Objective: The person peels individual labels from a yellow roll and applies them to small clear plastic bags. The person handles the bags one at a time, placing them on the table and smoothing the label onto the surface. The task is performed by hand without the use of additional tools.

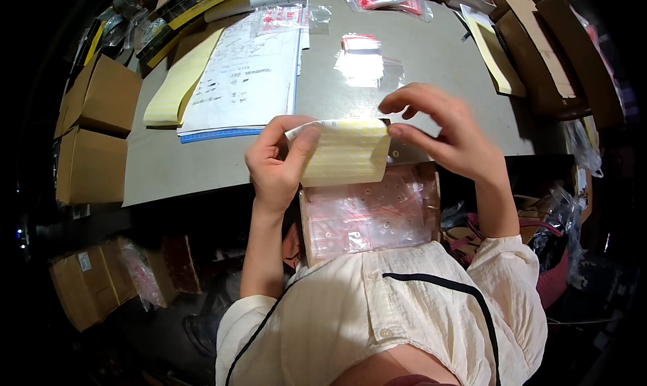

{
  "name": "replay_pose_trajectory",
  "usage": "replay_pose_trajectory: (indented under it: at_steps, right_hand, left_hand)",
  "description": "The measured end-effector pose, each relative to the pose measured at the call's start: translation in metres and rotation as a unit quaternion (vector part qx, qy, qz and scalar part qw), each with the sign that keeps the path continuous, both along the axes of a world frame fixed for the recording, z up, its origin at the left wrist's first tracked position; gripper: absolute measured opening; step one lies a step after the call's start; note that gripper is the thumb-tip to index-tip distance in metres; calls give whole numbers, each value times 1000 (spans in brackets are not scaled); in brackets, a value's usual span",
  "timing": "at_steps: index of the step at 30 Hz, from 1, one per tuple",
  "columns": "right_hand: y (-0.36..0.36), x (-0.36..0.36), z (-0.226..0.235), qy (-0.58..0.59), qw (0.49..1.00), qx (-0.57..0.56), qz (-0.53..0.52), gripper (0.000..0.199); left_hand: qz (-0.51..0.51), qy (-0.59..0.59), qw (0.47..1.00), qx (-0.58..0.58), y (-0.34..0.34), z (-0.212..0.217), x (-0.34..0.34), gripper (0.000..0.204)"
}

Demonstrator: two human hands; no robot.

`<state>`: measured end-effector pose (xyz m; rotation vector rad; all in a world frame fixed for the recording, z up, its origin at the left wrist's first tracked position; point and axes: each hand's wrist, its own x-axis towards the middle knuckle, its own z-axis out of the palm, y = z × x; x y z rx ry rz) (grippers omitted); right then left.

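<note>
In the middle, my left hand grips a pale yellow sheet of small stickers by its left end, thumb in front and fingers behind. The sheet is bent over along its top edge. My right hand is at the sheet's upper right corner, its fingers curved and apart from the thumb. The thumb tip is close to the corner; whether it touches cannot be told. Below the sheet, against my body, stands an open cardboard box holding clear zip bags with small ring-shaped parts in them.
Paper sheets and a yellow sticker sheet lie left on the grey table. Beyond my hands is a stack of small zip bags. Cardboard boxes stand at the left, and another carton at the right.
</note>
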<state>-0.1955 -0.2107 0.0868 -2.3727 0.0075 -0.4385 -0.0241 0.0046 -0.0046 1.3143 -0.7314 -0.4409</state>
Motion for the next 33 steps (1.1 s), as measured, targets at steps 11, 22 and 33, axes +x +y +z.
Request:
replay_pose_trajectory:
  at_steps: [11,22,33]
  right_hand:
    - [9,9,-17,-86,974,-205,-35,27]
    - [-75,42,-42,98,984,39,-146,20]
    - [-80,28,-14,365,916,-127,-110,65]
  left_hand:
    - [23,-26,997,75,-3,4,-1,16]
    - [64,2,996,62,-12,2,1,17]
    - [37,90,993,-63,-7,8,1,17]
